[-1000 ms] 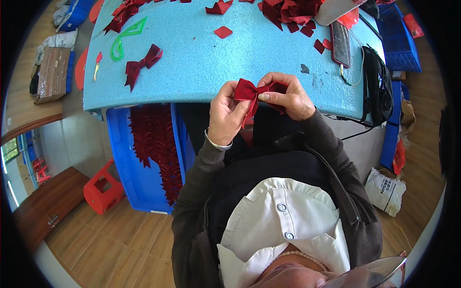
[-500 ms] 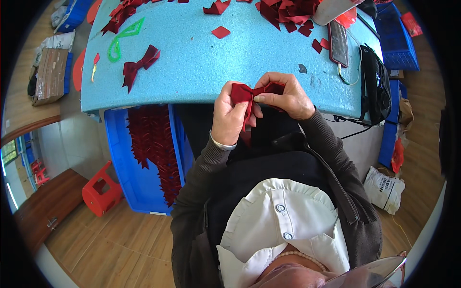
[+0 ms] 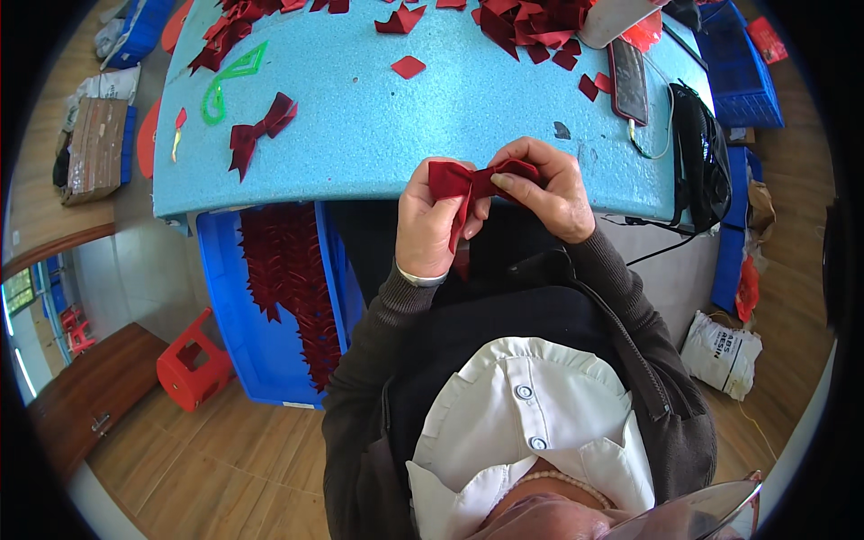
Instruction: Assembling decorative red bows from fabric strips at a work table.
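Note:
A dark red velvet bow (image 3: 457, 183) is held at the near edge of the light blue table (image 3: 360, 135). My left hand (image 3: 427, 220) is closed on its left loop, thumb over the front, with a tail hanging below. My right hand (image 3: 555, 195) pinches the right loop between thumb and fingers near the centre knot. Part of the bow is hidden behind my fingers. On the table to the left lies another red bow (image 3: 261, 133), and farther back a single red fabric piece (image 3: 409, 67).
Piles of red fabric pieces (image 3: 531, 25) lie at the far side. A green plastic ruler (image 3: 236, 74), a phone (image 3: 628, 83) on a cable and a black bag (image 3: 700, 157) are on the table. Below left, a blue bin (image 3: 229, 297) holds strung red bows (image 3: 288, 279) beside a red stool (image 3: 193, 360).
My right hand has shifted slightly right and its thumb has moved off the knot onto the right loop. The bow is spread a little wider. My left hand keeps its hold.

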The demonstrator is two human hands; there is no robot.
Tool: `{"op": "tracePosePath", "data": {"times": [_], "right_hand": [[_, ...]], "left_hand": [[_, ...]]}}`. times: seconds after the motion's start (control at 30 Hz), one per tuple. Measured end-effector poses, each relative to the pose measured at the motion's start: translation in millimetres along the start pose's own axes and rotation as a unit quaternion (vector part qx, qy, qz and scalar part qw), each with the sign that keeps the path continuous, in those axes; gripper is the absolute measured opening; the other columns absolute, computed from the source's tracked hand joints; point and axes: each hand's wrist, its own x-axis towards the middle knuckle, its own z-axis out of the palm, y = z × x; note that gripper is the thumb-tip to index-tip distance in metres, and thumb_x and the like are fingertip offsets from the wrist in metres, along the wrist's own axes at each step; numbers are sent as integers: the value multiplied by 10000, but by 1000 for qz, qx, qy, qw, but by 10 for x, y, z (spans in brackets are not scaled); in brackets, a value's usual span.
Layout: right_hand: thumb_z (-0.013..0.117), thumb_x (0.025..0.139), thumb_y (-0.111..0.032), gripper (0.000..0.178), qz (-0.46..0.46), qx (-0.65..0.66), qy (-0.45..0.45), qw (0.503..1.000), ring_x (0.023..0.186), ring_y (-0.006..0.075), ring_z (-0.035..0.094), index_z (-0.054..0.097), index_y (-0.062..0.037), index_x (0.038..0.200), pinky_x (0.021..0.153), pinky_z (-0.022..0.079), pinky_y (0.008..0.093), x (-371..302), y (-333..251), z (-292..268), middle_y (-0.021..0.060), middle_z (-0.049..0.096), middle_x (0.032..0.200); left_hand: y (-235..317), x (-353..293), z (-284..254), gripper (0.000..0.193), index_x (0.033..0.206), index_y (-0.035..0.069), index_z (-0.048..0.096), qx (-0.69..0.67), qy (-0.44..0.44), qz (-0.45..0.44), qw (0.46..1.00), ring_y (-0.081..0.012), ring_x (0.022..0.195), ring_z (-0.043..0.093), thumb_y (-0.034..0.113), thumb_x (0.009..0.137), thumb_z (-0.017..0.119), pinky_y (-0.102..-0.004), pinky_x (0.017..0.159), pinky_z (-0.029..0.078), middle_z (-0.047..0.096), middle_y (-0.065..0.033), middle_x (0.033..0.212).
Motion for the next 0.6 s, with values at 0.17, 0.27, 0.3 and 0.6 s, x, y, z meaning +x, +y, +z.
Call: {"op": "tracePosePath", "data": {"times": [0.17,0.27,0.3,0.6], "right_hand": [[633,853,-24,87,11,21,32,999,773,59,552,613,16,928,700,454,209,-26,-76,86,13,617,829],[642,841,-5,64,-16,-23,79,996,731,53,540,606,12,891,655,448,212,-56,-58,159,1,609,795],[642,841,-5,64,-16,-24,79,996,731,53,540,606,12,891,655,448,212,-59,-46,170,1,609,795],[641,720,104,186,-231,-202,122,944,637,178,597,592,16,876,586,469,255,-69,-48,309,107,618,744]], "left_hand": [[-50,-49,10,161,1025,8,495,113,20,54,992,-122,568,524,-3,866,470,-220,474,396,591,-123,794],[-82,-57,68,142,1023,3,500,172,94,130,972,-123,569,531,33,885,496,-225,470,398,586,-109,772],[-61,-61,54,142,1023,3,500,171,94,131,972,-123,569,531,33,885,496,-225,470,398,586,-109,772],[31,-75,-107,117,995,9,549,-91,35,-71,993,-142,651,592,105,928,547,-245,501,466,613,-93,809]]}}
